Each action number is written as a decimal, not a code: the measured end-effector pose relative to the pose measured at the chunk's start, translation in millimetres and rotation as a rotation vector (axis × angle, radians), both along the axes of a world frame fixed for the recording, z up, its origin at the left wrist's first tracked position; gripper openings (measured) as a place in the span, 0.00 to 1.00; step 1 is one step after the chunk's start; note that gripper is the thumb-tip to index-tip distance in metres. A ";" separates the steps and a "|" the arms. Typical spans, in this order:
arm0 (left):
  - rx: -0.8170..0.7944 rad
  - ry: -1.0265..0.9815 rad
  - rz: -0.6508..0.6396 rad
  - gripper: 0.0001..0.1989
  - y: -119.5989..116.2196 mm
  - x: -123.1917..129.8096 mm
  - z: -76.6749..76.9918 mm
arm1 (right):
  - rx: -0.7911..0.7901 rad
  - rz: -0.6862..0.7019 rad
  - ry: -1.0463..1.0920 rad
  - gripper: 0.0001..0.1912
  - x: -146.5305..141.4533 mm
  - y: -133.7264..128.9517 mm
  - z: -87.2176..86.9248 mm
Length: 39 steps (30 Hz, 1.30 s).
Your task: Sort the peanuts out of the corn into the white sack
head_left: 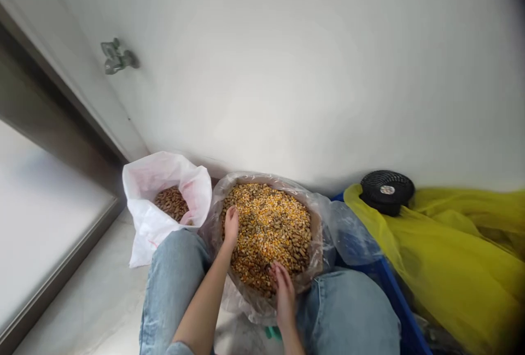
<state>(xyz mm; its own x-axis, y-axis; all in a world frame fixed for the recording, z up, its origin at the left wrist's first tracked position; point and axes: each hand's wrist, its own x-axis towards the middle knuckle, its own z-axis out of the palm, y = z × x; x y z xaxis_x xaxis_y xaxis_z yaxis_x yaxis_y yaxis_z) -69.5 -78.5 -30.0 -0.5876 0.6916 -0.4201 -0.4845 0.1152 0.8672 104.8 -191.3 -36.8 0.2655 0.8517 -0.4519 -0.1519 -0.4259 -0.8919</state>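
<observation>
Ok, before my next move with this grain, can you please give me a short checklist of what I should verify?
1. Left hand and right hand are both down in the corn kernels and brown seeds: ok.
2. Clear plastic bag has its mouth open around the grain: ok.
3. White sack stands open beside it, with brown seeds inside: ok.
4. Bottom of the plastic bag is free of tears: cannot tell, the legs hide it.
5. Black round vented object sits on the yellow plastic sheet, apart from the hands: ok.
</observation>
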 end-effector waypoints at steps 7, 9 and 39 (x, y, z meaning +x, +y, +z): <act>-0.368 0.601 0.033 0.18 -30.7 23.6 -81.2 | 0.213 0.168 -0.307 0.18 -17.1 45.3 -26.3; -0.386 0.670 0.044 0.19 -31.2 23.0 -92.5 | 0.316 0.287 -0.389 0.19 -24.9 72.7 -26.3; -0.079 0.353 -0.005 0.18 -6.5 27.1 -95.4 | 0.224 0.341 -0.066 0.21 -86.7 125.7 -56.9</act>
